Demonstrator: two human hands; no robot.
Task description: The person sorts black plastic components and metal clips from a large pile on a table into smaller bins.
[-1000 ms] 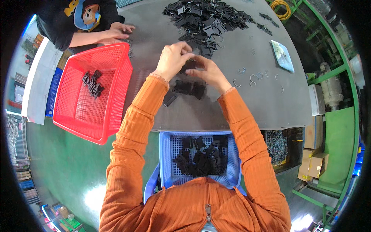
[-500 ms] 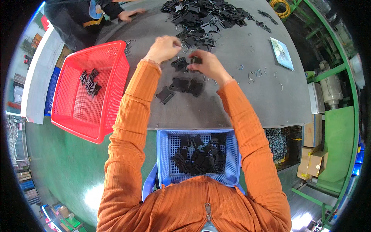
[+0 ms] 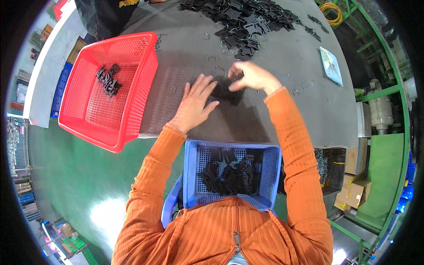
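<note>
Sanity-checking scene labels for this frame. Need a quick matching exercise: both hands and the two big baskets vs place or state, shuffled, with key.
Column 1
1. Left hand
2. Right hand
3. Red perforated plastic basket
4. Blue perforated plastic basket

Column 2
A. To the left of both hands
B. Curled at blurred black plastic parts
C. Directly in front of the person's torso, by the near edge of the grey table
D. Spread open, palm down

Pairs: 1-D, 2-B, 3-A, 4-C
</note>
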